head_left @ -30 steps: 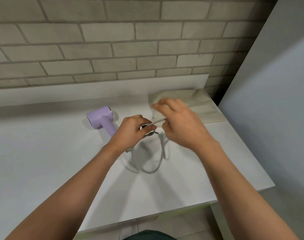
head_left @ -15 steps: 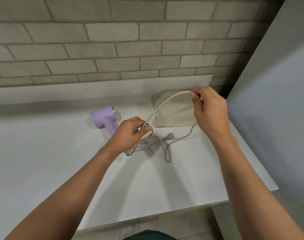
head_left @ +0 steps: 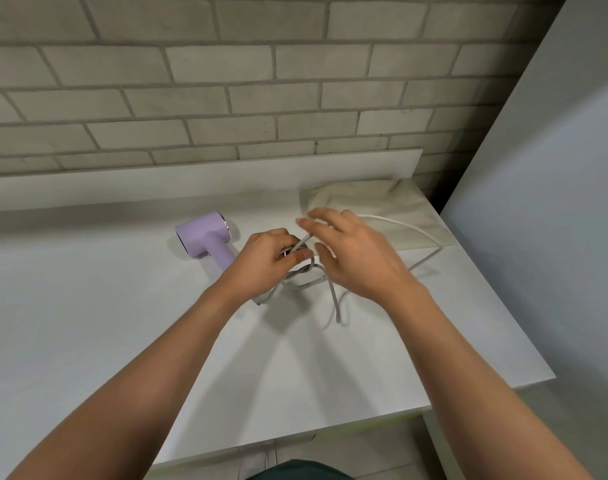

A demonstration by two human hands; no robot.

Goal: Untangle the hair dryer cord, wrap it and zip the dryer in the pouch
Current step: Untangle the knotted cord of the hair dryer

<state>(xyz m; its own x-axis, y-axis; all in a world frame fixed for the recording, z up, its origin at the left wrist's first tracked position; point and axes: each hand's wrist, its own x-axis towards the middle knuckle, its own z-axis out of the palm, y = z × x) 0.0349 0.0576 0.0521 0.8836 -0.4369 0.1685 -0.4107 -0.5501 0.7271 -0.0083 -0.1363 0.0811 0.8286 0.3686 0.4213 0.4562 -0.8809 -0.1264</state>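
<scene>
Head view: cord, limp, light, tangled at table centre; my left hand pinches a bundle of loops; my right hand hovers spread, empty; dryer at ten o'clock; pouch at two; best gripped near the knot.

Home bathroom or dressing nook, white counter, grey brick-tile wall, lilac hair dryer

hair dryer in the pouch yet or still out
Out. The purple hair dryer lies on the white counter, left of the flat beige pouch, while its cord sits loose between both hands.
</scene>
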